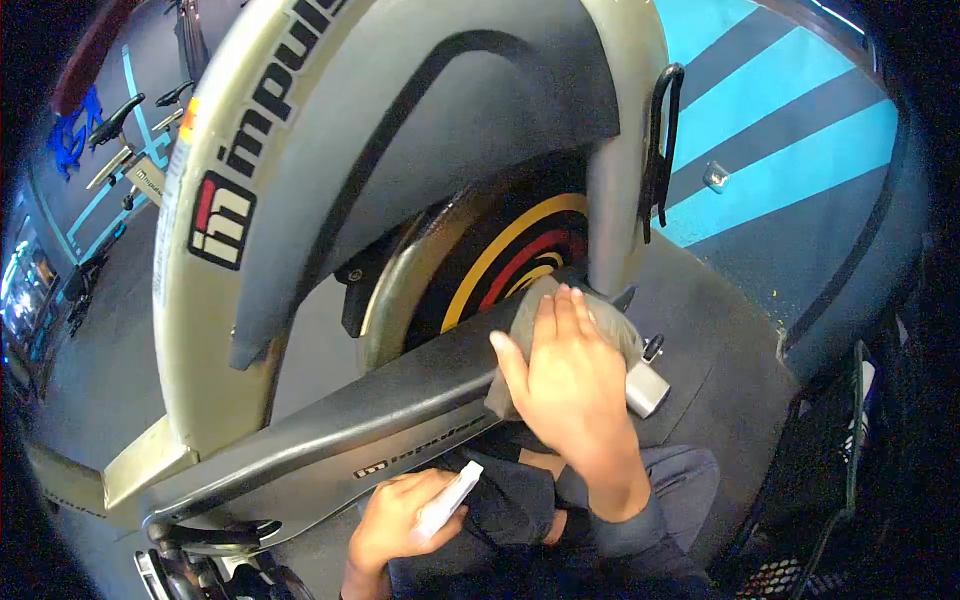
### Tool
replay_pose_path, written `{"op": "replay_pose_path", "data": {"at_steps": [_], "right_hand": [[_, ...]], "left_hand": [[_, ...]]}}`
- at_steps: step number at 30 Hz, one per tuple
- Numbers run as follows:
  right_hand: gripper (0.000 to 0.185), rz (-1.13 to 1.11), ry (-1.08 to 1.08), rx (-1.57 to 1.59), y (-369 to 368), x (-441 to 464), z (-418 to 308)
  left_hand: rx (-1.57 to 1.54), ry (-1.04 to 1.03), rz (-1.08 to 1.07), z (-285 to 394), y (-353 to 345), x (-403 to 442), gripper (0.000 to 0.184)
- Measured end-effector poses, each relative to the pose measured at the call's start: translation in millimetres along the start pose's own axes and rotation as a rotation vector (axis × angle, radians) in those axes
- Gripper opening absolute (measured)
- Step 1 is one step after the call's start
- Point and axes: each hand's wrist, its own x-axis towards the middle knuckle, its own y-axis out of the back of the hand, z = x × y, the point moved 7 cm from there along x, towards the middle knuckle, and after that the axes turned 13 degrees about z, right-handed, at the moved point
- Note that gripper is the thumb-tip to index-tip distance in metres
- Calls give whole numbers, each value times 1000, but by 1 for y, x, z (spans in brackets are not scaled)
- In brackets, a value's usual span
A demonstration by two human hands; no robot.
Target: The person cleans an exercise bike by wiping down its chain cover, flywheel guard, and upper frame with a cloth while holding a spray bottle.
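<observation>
My right hand (575, 385) lies flat on a grey cloth (625, 335), pressing it against the rear end of the exercise bike's dark lower cover (350, 400). Its fingers are stretched out side by side and the thumb stands apart. Lower down, my left hand (405, 520) is closed around a slim white object (450, 500); its kind cannot be made out, as the fingers hide part of it. Just above the cloth is the flywheel (520, 255), dark with yellow and red rings.
The bike's pale curved frame (185, 330) rises on the left. A black bottle holder (662, 150) is fixed to the upright post. Beyond stand a blue-striped wall (770, 110) and another bike (135, 165). A black mesh basket (800, 560) is at lower right.
</observation>
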Motion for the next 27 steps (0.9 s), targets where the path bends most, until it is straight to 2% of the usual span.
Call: {"op": "replay_pose_path", "data": {"at_steps": [3,4,6,7,9,15,18,21,24,27], "right_hand": [[60,-70,133,93,-30,22,12],[55,-182,155,150,-33,32,17],[53,-249,133,199,-34,37,19],[53,-249,134,203,-38,33,20],[51,1,152,192,-35,26,23],[50,127,154,232,-12,-1,15],[51,91,230,284,7,-16,-6],[52,-66,378,533,20,-30,-49],[52,-33,508,780,24,-32,-86],[53,-50,529,868,11,-24,-83]], "left_hand": [[14,7,-6,-2,-4,1,33],[24,0,3,-2,-4,1,33],[13,-3,5,1,-4,2,33],[-2,-7,4,3,-3,2,33],[12,-7,-5,4,-3,0,33],[5,-34,11,3,2,-5,33],[-20,-44,9,2,4,-6,35],[-30,-48,11,-1,5,-7,36],[27,-69,1,-7,4,-14,37],[42,-81,-15,1,8,-13,36]]}}
